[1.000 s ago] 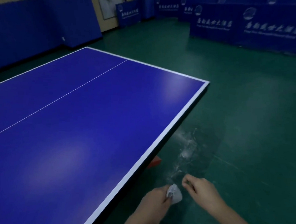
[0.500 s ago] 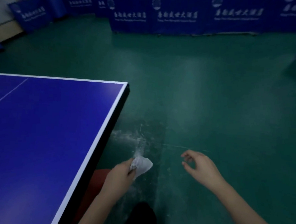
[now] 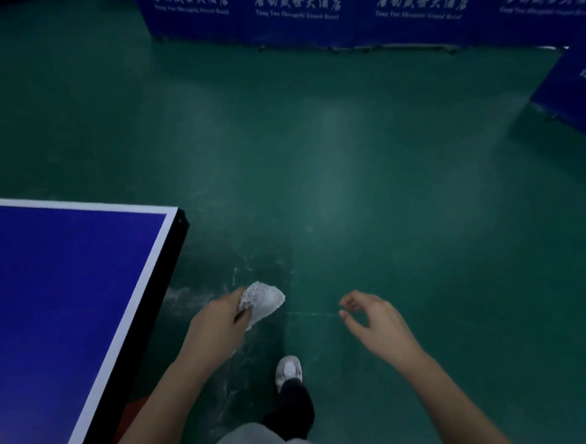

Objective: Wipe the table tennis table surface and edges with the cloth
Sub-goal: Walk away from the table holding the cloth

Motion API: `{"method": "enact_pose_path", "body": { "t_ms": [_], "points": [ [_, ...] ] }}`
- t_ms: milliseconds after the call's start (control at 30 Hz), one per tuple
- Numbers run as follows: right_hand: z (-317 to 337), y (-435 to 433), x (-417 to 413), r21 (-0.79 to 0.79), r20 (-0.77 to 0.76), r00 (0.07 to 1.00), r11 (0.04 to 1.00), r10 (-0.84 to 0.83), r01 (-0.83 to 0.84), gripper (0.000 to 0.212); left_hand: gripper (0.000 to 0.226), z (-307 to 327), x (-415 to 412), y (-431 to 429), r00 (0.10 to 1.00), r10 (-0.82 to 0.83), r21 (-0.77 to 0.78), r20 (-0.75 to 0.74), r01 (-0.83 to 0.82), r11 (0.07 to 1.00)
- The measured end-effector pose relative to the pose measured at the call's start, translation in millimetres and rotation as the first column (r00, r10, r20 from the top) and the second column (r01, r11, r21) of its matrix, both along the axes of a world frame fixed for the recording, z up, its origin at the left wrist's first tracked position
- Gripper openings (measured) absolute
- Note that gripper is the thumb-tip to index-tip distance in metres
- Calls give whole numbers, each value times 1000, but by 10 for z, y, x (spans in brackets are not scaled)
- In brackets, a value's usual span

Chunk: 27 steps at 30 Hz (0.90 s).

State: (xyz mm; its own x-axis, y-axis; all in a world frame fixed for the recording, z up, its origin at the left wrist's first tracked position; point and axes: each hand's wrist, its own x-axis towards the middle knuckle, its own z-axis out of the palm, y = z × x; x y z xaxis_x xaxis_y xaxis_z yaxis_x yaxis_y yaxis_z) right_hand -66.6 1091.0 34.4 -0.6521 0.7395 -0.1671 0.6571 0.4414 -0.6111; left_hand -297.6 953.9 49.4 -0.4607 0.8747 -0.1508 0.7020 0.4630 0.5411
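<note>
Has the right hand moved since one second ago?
Yes. The right hand has moved right, farther from the table's white edge, and now is apart from the cloth.

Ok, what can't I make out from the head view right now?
All head view.
- Table: only one corner shows; the rest is cut off by the left and bottom edges, so wiped areas can't be judged.
- Cloth: bunched, partly hidden by the left hand.
- Red thing under the table: mostly hidden by its edge.
- Barrier small print: blurred.
</note>
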Motion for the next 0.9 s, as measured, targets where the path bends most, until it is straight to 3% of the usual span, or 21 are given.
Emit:
{"method": "enact_pose_path", "body": {
  "t_ms": [333,533,700,900],
  "points": [
    [209,1762,-1092,-23,-6,997,997,74,-74,16,26,142,-984,1708,998,50,14,-25,-50,999],
    [-6,2900,-1661,-77,34,975,973,220,-216,18,28,-13,-1327,2554,974,222,-21,46,-221,975],
    [9,3995,-2282,-79,70,909,911,410,-405,19,26,-41,-1563,3263,889,442,-26,119,-442,897],
    [148,4927,-3227,-61,25,789,788,614,-612,16,22,209,-1968,3870,710,679,20,187,-693,720]
  ]
}}
